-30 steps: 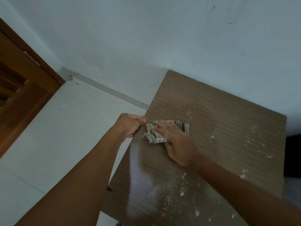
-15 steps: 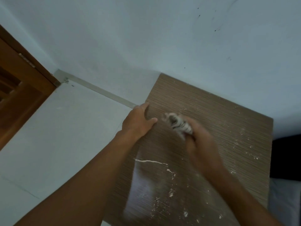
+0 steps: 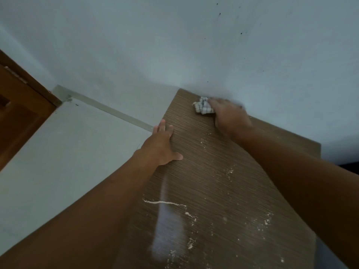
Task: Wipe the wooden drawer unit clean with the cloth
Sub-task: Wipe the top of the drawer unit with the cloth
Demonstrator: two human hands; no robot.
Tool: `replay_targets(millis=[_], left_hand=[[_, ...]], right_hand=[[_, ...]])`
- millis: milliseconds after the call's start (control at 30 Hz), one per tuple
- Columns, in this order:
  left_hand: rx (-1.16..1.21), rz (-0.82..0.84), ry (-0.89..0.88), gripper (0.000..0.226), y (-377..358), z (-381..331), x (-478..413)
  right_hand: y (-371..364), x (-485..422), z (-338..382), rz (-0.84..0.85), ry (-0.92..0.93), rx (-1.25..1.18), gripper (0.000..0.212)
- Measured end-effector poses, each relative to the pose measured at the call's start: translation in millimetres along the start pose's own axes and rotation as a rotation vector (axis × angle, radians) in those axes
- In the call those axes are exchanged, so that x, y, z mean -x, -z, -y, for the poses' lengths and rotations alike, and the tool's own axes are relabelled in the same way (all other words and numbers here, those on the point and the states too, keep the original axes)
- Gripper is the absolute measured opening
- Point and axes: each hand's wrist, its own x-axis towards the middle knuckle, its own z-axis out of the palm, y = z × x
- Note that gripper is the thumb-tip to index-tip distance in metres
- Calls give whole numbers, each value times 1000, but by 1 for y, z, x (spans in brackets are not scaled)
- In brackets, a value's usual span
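The wooden drawer unit (image 3: 223,191) shows its brown striped top from above, with white dust and crumbs scattered over its near half. A checked grey-and-white cloth (image 3: 203,108) is bunched at the far left corner of the top, close to the wall. My right hand (image 3: 230,118) presses on the cloth and holds it, slightly blurred. My left hand (image 3: 162,145) lies flat on the left edge of the top, fingers spread, holding nothing.
A pale wall (image 3: 174,45) runs directly behind the unit. Light floor tiles (image 3: 68,152) lie to the left, with a skirting strip (image 3: 108,111) along the wall. A brown wooden door (image 3: 17,113) stands at the far left. Something dark (image 3: 349,167) sits beyond the unit's right edge.
My right hand has swept the cloth from the middle of the top to the far corner by the wall. My left hand has opened flat on the left edge.
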Motion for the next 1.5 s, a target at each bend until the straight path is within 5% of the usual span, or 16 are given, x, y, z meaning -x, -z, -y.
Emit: replay_targets(millis=[233, 700, 833, 1033, 1233, 1367, 1500], left_hand=[[-5, 39, 4, 106, 4, 0, 1], [-99, 118, 22, 98, 13, -4, 1], [-77, 103, 12, 99, 11, -2, 0], [-37, 87, 8, 98, 10, -2, 1], [42, 29, -33, 95, 8, 5, 4], [355, -149, 7, 73, 9, 24, 5], [466, -237, 192, 45, 11, 42, 10]], right_hand=[[-32, 50, 8, -67, -74, -265, 51], [-42, 219, 84, -33, 165, -462, 47], [-9, 188, 69, -157, 27, -595, 57], [16, 47, 36, -311, -117, -412, 39], [-28, -21, 50, -282, -319, -308, 47], [-45, -28, 70, -357, -419, -349, 53], [-44, -42, 85, -302, -289, -368, 54]])
